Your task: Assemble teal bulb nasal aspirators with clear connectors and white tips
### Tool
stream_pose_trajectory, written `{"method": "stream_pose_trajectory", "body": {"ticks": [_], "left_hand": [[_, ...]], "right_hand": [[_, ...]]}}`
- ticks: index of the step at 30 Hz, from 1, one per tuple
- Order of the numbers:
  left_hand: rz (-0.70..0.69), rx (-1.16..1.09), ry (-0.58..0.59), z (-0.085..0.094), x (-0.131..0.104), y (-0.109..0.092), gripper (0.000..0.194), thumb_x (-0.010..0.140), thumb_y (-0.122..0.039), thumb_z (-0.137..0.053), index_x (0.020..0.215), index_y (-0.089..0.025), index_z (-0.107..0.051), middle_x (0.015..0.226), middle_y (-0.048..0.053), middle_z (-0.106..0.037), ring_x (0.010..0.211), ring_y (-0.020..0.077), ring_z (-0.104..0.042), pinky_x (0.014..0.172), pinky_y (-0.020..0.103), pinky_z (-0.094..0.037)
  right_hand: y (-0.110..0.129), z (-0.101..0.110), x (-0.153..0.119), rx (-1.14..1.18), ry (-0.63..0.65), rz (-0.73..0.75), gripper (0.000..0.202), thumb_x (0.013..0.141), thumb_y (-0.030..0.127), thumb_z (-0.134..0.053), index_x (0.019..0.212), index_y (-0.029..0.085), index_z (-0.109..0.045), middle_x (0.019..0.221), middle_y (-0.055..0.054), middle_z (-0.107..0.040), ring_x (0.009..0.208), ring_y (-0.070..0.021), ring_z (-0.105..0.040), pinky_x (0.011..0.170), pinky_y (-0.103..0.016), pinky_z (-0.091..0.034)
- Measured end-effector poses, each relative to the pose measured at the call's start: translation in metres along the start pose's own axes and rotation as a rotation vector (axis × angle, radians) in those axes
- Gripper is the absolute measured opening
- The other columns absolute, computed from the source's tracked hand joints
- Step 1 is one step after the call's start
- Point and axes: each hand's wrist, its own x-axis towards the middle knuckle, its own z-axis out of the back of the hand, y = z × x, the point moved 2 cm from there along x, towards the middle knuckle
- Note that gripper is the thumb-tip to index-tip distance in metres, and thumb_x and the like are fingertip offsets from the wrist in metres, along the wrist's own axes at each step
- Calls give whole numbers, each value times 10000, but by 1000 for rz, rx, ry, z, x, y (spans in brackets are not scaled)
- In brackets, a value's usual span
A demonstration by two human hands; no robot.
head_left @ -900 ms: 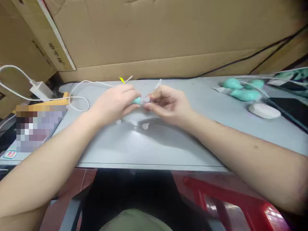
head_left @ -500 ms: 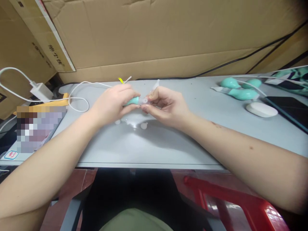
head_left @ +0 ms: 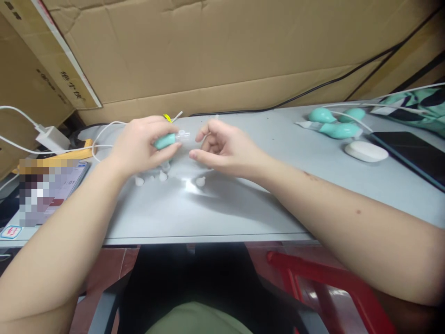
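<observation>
My left hand (head_left: 144,143) is wrapped round a teal bulb (head_left: 164,141), from which a clear plastic tube (head_left: 182,135) points right. Across a small gap, my right hand (head_left: 222,147) has its fingers curled but thumb and fingertips apart, with nothing between them. Below the hands, small whitish translucent pieces lie on the grey table (head_left: 215,213): one (head_left: 200,181) near the middle, another (head_left: 163,176) under my left hand and one (head_left: 139,181) farther left. Part of a clear piece shows just beneath my left fingers.
Teal bulbs (head_left: 342,130), a white oval case (head_left: 366,151) and a dark tablet-like device (head_left: 410,155) lie at right. A phone (head_left: 69,185), white charger (head_left: 53,139) and cables are at left. Cardboard (head_left: 208,55) stands behind; a red stool (head_left: 330,273) is below right.
My hands have parted. My left hand has moved left with the teal bulb, and my right hand has let go of the clear tube end. The view has shifted slightly.
</observation>
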Motion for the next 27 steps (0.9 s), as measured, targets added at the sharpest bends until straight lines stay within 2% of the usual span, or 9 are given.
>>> {"method": "stream_pose_trajectory", "body": {"ticks": [2,5,7,9,11,13,19,23,27], "left_hand": [[51,7,5,7,1,7,293,1011,-474,-712,1069,-222,-848,951,54,-828,834,222,-746,790,359,-579],[106,7,32,12,1,15,272,1001,-485,-720,1056,-243,-829,1006,53,-845,874,232,-759,836,380,-604],[112,3,52,11,2,15,275,1007,-482,-699,1064,-242,-821,1021,53,-845,891,235,-767,849,385,-607],[108,5,80,8,2,13,291,1011,-486,-675,1081,-239,-813,1015,52,-839,902,240,-773,850,383,-604],[103,12,110,6,3,10,292,1020,-488,-659,1087,-245,-805,991,46,-830,899,240,-774,838,377,-597],[90,9,132,4,3,7,271,1029,-475,-662,1086,-248,-799,974,42,-824,886,235,-769,820,372,-589],[109,-31,137,4,1,10,226,1030,-434,-686,1091,-240,-783,964,24,-834,813,195,-718,765,366,-567],[87,-70,110,1,1,12,225,1007,-451,-701,1058,-246,-780,903,1,-822,738,182,-678,710,362,-535],[62,-108,105,-1,2,10,203,1007,-426,-717,1045,-240,-789,915,2,-834,738,181,-677,704,369,-532]], "right_hand": [[4,4,-2,-109,110,-44,359,933,486,-847,971,264,-568,688,34,-654,653,-171,-589,618,-321,-425],[9,5,-5,-284,421,-60,400,907,562,-873,986,230,-665,814,-16,-713,704,-182,-602,634,-326,-413],[9,3,-7,-407,580,-16,364,902,511,-900,1052,212,-755,924,-50,-756,785,-201,-636,678,-331,-423],[6,1,-7,-467,636,57,205,973,379,-825,1074,201,-811,1008,-76,-779,873,-215,-660,737,-336,-444],[2,0,-6,-454,643,104,138,1013,256,-724,1050,187,-837,1036,-89,-791,916,-215,-671,783,-341,-468],[-2,2,-3,-394,633,77,152,1005,226,-706,1034,185,-850,1020,-81,-805,898,-205,-686,793,-339,-494],[-7,12,2,-29,507,-167,166,901,308,-857,1024,197,-846,911,-31,-827,768,-165,-725,698,-307,-547],[-8,12,3,237,353,-165,286,797,267,-1003,1026,199,-846,795,-14,-799,709,-172,-743,663,-306,-595],[-14,9,4,365,269,-162,328,758,239,-1072,998,190,-852,888,-40,-845,782,-180,-793,745,-323,-666]]}}
